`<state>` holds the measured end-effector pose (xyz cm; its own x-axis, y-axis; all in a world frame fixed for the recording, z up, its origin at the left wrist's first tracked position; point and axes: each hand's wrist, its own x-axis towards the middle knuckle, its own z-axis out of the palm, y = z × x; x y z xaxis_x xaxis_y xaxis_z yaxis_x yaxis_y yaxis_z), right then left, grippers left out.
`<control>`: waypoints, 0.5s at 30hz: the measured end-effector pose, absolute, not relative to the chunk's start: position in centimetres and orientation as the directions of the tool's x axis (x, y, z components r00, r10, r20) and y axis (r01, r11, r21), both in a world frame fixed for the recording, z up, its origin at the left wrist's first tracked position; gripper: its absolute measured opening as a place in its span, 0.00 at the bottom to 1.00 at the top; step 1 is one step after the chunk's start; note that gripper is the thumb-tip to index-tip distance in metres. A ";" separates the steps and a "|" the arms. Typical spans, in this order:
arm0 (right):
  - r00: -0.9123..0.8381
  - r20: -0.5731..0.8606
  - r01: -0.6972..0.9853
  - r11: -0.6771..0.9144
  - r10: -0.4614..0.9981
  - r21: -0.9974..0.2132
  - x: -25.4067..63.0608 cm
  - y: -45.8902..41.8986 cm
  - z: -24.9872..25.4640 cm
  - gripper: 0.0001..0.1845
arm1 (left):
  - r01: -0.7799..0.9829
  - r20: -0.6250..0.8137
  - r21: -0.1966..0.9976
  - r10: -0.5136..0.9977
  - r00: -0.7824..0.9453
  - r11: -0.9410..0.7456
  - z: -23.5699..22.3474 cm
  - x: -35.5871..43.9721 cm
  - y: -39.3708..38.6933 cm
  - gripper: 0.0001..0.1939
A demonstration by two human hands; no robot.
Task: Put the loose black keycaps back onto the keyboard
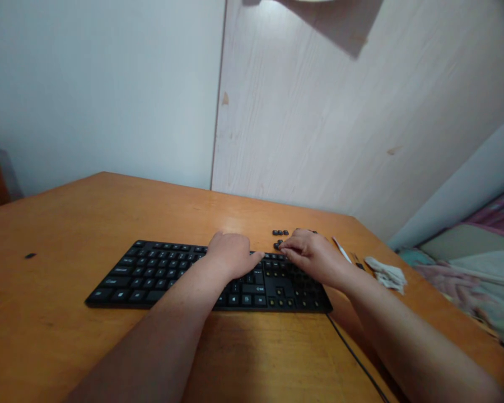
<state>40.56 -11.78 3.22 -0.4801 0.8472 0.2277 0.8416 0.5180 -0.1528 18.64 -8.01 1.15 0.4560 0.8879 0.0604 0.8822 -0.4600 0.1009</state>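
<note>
A black keyboard (147,274) lies on the wooden table, its right part stripped of many keycaps so that bare key sockets show. My left hand (231,254) rests over its back middle, thumb stretched to the right across the top; the other fingers curl over the back edge, mostly hidden. At the back right corner, my right hand (311,254) is bent into a pinch. Its fingertips meet small black keycaps (276,245) just behind the keyboard; the exact grip is partly hidden. More loose keycaps (280,232) lie in a short row farther back.
On the table (277,358), right of my right hand, are a white slim tool (341,249), a small dark-handled tool (358,264) and a crumpled white cloth (387,274). A cable (357,358) runs toward me. One small black piece (31,256) lies far left. A wall (151,101) stands behind.
</note>
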 end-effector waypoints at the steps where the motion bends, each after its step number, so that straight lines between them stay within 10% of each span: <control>1: -0.437 0.237 0.867 0.477 0.868 -0.147 41.0 -11.3 3.3 0.12 | 0.882 0.057 0.100 0.888 0.457 -0.460 1.2 18.6 -8.0 0.36; 15: -0.271 0.080 0.962 0.268 0.959 0.051 43.0 -2.6 2.5 0.13 | 0.876 0.064 0.107 0.883 0.465 -0.469 1.4 18.5 -8.1 0.35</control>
<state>43.00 -2.58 2.52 -0.2713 0.9592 0.0800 0.9621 0.2678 0.0512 18.51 -8.13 1.43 0.4650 0.8830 0.0640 0.8765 -0.4693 0.1075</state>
